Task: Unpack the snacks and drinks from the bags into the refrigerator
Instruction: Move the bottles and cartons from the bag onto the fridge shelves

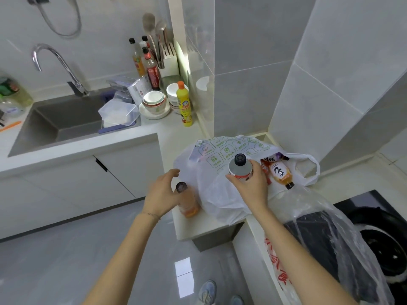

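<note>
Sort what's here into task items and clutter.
Job: white bag; grey bottle in right hand; orange bottle by left hand; amber bottle in that bag; clear bag.
Clutter: dish soap; bowls; sauce bottles; plastic box; faucet.

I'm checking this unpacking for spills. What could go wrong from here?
1. The orange bottle stands close to the counter edge beside the left hand; a nudge could tip it to the floor.
2. While the right hand holds the black-capped bottle over the white bag, the amber bottle lying in its mouth might slide out.
</note>
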Motion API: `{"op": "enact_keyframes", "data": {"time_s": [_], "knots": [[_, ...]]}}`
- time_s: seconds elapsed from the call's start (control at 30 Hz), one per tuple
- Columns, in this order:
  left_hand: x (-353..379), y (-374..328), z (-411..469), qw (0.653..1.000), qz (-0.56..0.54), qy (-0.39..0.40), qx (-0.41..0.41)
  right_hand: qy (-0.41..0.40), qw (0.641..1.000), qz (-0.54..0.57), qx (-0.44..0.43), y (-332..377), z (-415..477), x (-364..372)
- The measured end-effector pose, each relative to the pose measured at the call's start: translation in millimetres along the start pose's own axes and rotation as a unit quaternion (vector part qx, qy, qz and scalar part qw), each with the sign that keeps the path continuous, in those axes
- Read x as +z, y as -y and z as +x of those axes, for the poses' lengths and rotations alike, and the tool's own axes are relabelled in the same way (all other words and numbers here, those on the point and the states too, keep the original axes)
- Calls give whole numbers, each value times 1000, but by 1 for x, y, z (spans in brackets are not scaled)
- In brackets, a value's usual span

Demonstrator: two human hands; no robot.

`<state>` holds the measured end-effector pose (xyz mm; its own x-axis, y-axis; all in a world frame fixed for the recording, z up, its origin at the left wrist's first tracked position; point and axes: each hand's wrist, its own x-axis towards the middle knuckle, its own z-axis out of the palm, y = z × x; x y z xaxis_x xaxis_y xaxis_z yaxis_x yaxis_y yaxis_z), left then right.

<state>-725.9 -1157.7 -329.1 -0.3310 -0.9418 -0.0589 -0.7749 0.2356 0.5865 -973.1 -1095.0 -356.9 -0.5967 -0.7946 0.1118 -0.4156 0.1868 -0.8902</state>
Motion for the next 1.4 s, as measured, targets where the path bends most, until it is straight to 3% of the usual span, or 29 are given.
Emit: {"op": "enact_keyframes", "data": {"time_s": [0.13, 0.33, 0.53, 0.7, 1.1, 1.4], "knots": [[25, 12, -10, 995, -87, 38, -41, 11, 998, 10, -54, 35, -1, -9], [57, 27, -18, 971, -230, 14, -58, 51, 990, 90, -95, 78, -10, -8], [56, 35, -14, 966, -245, 38, -75, 68, 983, 139, -100, 105, -21, -4], [36, 29, -21, 964, -259, 2, -63, 92, 975, 164, -117, 126, -31, -3], [-62, -15, -109, 922, -335, -192, -27, 231, 940, 189, -168, 147, -82, -1], [-116, -22, -271, 850, -329, -408, -54, 387, 857, 198, -276, 200, -165, 14]]}}
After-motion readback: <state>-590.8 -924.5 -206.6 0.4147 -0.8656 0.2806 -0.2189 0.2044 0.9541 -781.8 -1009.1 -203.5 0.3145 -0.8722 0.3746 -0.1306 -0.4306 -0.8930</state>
